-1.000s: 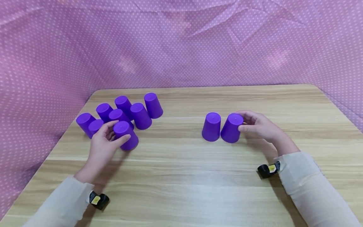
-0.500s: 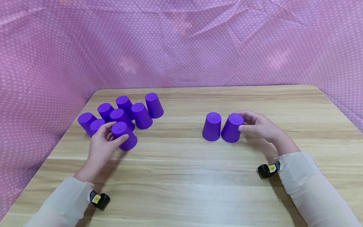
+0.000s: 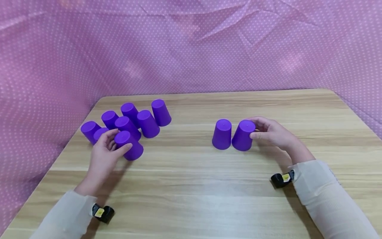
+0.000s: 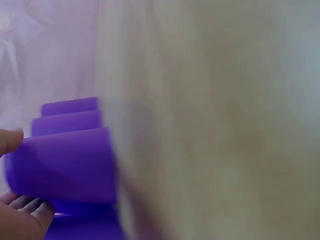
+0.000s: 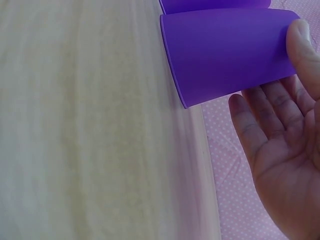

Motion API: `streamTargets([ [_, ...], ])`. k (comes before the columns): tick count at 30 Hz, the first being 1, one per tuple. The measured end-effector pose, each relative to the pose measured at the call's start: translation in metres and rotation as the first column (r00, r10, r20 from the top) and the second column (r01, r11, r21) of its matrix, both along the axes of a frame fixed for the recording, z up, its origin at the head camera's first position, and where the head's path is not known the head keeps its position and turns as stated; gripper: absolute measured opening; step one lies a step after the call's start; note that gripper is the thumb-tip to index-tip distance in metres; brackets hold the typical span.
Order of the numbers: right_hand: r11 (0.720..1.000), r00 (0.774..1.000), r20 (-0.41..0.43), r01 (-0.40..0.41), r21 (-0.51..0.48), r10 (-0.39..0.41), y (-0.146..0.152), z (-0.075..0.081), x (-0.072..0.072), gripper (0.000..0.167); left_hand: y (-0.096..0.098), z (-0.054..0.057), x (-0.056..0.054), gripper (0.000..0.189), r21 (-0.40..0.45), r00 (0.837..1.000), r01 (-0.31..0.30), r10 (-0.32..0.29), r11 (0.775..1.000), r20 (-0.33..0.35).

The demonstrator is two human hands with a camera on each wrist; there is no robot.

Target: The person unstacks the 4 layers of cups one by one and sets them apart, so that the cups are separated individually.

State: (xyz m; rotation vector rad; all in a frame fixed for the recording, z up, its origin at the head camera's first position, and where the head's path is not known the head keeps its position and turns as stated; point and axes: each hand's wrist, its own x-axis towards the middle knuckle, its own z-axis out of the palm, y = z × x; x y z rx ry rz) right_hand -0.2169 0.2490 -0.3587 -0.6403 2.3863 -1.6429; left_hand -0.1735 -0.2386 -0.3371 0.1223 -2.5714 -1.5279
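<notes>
Purple cups stand upside down on the table in two groups. At the left, my left hand holds the nearest cup between thumb and fingers, near its closed end. The left wrist view shows that cup with the thumb on one side and fingertips on the other. At the right, my right hand grips the right-hand cup of a pair, thumb on the near side. Its partner cup stands close beside it on the left. In the right wrist view, fingers lie along the held cup's side.
Behind the left hand, several more purple cups stand close together in slanting rows. The wooden table stretches between the two groups. Pink dotted cloth hangs beyond its far edge. Each wrist carries a small black camera.
My left hand and the cup in it have shifted slightly left and nearer to me. The right hand and its cup stay almost where they were.
</notes>
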Motion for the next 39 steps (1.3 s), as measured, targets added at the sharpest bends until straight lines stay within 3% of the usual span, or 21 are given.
streamTargets([
  [4, 1.0, 1.0, 0.009, 0.01, 0.015, -0.01, 0.0, 0.0, 0.0, 0.048, 0.003, 0.014, -0.002, 0.066, 0.014, 0.994, -0.046, 0.047, 0.999, -0.095],
  [9, 1.0, 1.0, 0.005, 0.014, 0.025, -0.014, 0.0, 0.001, -0.001, 0.048, 0.009, 0.032, -0.003, 0.061, 0.02, 0.967, -0.1, 0.101, 0.995, -0.235],
  [14, 1.0, 1.0, -0.003, 0.012, 0.024, -0.012, 0.001, 0.001, 0.0, 0.047, 0.019, 0.042, -0.003, 0.058, 0.053, 0.954, -0.081, 0.093, 0.995, -0.286],
  [18, 1.0, 1.0, -0.002, 0.003, 0.005, -0.003, 0.001, 0.001, 0.0, 0.047, 0.031, 0.046, -0.005, 0.054, 0.184, 0.951, -0.018, 0.074, 0.983, -0.302],
  [22, 1.0, 1.0, -0.008, -0.003, -0.007, 0.003, 0.0, 0.001, 0.0, 0.046, 0.044, 0.047, -0.006, 0.049, 0.319, 0.958, 0.082, 0.014, 0.944, -0.286],
  [29, 1.0, 1.0, -0.019, 0.0, 0.004, 0.0, 0.001, 0.002, 0.001, 0.045, 0.071, 0.046, -0.01, 0.052, 0.218, 0.955, 0.204, -0.145, 0.954, -0.259],
  [39, 1.0, 1.0, -0.01, -0.019, -0.017, 0.019, 0.0, 0.001, 0.002, 0.046, 0.11, 0.037, -0.015, 0.055, 0.345, 0.934, 0.35, -0.297, 0.871, -0.196],
])
